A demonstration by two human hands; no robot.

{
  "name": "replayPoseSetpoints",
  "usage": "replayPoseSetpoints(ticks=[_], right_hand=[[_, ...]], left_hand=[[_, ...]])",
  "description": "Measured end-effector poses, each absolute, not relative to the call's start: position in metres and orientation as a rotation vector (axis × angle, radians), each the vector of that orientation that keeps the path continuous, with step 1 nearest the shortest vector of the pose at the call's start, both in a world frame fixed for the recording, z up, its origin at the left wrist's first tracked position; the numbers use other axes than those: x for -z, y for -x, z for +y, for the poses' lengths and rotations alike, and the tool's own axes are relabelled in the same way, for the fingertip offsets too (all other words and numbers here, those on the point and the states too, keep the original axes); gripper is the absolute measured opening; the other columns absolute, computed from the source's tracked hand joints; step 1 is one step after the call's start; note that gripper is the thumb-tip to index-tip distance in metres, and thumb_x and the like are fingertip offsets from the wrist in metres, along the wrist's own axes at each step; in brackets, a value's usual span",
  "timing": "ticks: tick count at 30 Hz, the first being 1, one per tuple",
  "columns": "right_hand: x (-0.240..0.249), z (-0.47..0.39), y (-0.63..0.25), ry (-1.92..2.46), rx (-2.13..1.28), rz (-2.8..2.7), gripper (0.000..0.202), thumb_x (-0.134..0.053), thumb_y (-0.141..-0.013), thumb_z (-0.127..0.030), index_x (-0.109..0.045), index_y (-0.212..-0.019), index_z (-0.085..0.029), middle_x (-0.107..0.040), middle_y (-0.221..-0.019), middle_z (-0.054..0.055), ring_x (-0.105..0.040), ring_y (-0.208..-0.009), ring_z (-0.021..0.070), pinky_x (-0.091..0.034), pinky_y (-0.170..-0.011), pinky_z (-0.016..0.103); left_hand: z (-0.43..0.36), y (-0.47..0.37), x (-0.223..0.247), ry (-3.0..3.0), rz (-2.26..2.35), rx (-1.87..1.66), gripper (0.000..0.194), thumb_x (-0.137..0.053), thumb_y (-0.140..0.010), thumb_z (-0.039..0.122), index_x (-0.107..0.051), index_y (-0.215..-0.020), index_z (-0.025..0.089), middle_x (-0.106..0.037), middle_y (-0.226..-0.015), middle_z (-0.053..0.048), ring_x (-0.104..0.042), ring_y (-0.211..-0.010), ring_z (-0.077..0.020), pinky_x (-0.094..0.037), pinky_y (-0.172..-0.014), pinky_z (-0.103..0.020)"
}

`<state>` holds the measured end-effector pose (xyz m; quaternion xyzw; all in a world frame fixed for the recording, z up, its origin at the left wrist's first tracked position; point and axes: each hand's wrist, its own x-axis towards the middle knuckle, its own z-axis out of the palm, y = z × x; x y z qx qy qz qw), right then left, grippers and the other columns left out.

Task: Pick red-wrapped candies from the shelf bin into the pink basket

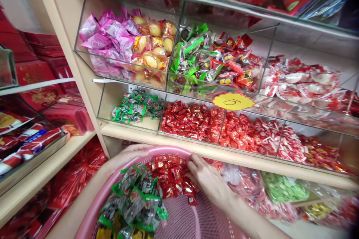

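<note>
A pink plastic basket (97, 203) fills the bottom centre, tilted against the shelf edge. My left hand (127, 155) lies on its far left rim, fingers wrapped over it. At the right side of the rim is my right hand (203, 173), fingers curled over the edge beside the red candies. Inside the basket, green-and-clear wrapped candies (137, 198) are heaped on the left, and red wrapped candies (171, 175) lie near the far wall. A few yellow wrappers show at the bottom left of the heap.
Beyond the basket, a wooden shelf edge (168, 143) runs across. Clear bins above hold red candies (185, 119), green candies (137, 104) and purple packets (109, 41). A yellow tag (233, 101) reads 15. Bagged sweets (284, 188) sit below right; red boxes (36, 78) stand left.
</note>
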<state>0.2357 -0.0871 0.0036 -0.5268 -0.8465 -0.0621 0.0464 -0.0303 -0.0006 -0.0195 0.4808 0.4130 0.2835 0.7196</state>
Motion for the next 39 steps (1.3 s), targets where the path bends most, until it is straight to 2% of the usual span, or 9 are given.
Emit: replayPoseSetpoints(ticks=[6,10,13,15,18,22,29,34,39], right_hand=[[0.008,-0.088,-0.237,1.622,0.296,-2.563,0.012,-0.048,-0.08,-0.007,-0.049,-0.075,-0.018,-0.053,-0.088,0.004,-0.054,-0.082,0.0167,-0.044,-0.067,0.026],[0.008,-0.09,-0.232,1.625,0.399,-2.574,0.013,-0.05,-0.078,-0.005,-0.05,-0.075,-0.017,-0.053,-0.089,0.006,-0.054,-0.081,0.0183,-0.043,-0.066,0.027],[-0.009,-0.089,-0.232,1.617,0.312,-2.543,0.007,-0.049,-0.082,-0.017,-0.052,-0.076,-0.016,-0.052,-0.086,0.007,-0.054,-0.074,0.0173,-0.042,-0.06,0.027],[-0.028,-0.08,-0.234,1.582,0.2,-2.476,0.017,-0.042,-0.087,-0.026,-0.053,-0.079,-0.016,-0.051,-0.084,0.006,-0.054,-0.067,0.0145,-0.041,-0.056,0.025],[-0.057,-0.049,-0.235,1.49,0.125,-2.347,0.023,-0.034,-0.09,-0.029,-0.053,-0.084,-0.017,-0.05,-0.084,0.004,-0.053,-0.067,0.0121,-0.04,-0.059,0.023],[-0.066,0.011,-0.225,1.488,0.126,-2.275,0.018,-0.044,-0.086,-0.031,-0.055,-0.094,-0.02,-0.051,-0.092,0.004,-0.054,-0.076,0.0137,-0.039,-0.064,0.023],[-0.037,0.05,-0.217,1.701,0.115,-2.175,0.03,-0.046,-0.083,-0.044,-0.06,-0.097,-0.021,-0.053,-0.097,0.006,-0.055,-0.078,0.0158,-0.038,-0.063,0.025],[-0.037,0.046,-0.22,1.709,0.134,-2.18,0.028,-0.045,-0.083,-0.041,-0.06,-0.095,-0.02,-0.054,-0.095,0.006,-0.056,-0.077,0.0164,-0.037,-0.061,0.026],[-0.037,0.047,-0.219,1.708,0.115,-2.163,0.02,-0.052,-0.076,-0.034,-0.059,-0.086,-0.019,-0.053,-0.091,0.004,-0.054,-0.071,0.0143,-0.036,-0.059,0.024]], left_hand=[[0.005,0.032,0.027,-1.17,0.854,-0.629,0.038,-0.065,-0.071,0.027,-0.063,-0.108,0.017,-0.065,-0.107,-0.005,-0.059,-0.098,-0.0222,-0.042,-0.087,-0.028],[0.009,0.034,0.032,-1.177,0.837,-0.603,0.042,-0.064,-0.072,0.028,-0.061,-0.112,0.017,-0.064,-0.108,-0.006,-0.058,-0.1,-0.0238,-0.042,-0.088,-0.03],[0.008,0.033,0.031,-1.177,0.863,-0.615,0.041,-0.064,-0.071,0.029,-0.061,-0.111,0.018,-0.065,-0.108,-0.005,-0.059,-0.099,-0.0234,-0.043,-0.086,-0.029],[0.007,0.032,0.03,-1.161,0.856,-0.607,0.041,-0.065,-0.071,0.029,-0.062,-0.11,0.018,-0.065,-0.108,-0.006,-0.059,-0.099,-0.0237,-0.043,-0.086,-0.03],[0.007,0.03,0.027,-1.125,0.83,-0.594,0.041,-0.066,-0.069,0.027,-0.063,-0.108,0.017,-0.064,-0.109,-0.007,-0.059,-0.099,-0.0246,-0.042,-0.088,-0.031],[0.005,0.028,0.022,-1.1,0.855,-0.588,0.043,-0.067,-0.066,0.028,-0.063,-0.108,0.016,-0.065,-0.108,-0.006,-0.059,-0.1,-0.0251,-0.043,-0.086,-0.032],[0.005,0.031,0.028,-1.071,0.831,-0.608,0.041,-0.065,-0.069,0.026,-0.061,-0.109,0.014,-0.067,-0.102,-0.007,-0.06,-0.097,-0.0269,-0.044,-0.084,-0.034],[0.005,0.03,0.026,-1.089,0.85,-0.607,0.038,-0.066,-0.069,0.026,-0.064,-0.106,0.015,-0.067,-0.102,-0.006,-0.059,-0.097,-0.0263,-0.044,-0.085,-0.032],[0.006,0.028,0.021,-1.146,0.893,-0.596,0.039,-0.067,-0.068,0.027,-0.065,-0.105,0.016,-0.067,-0.104,-0.004,-0.058,-0.1,-0.0254,-0.042,-0.087,-0.03]])
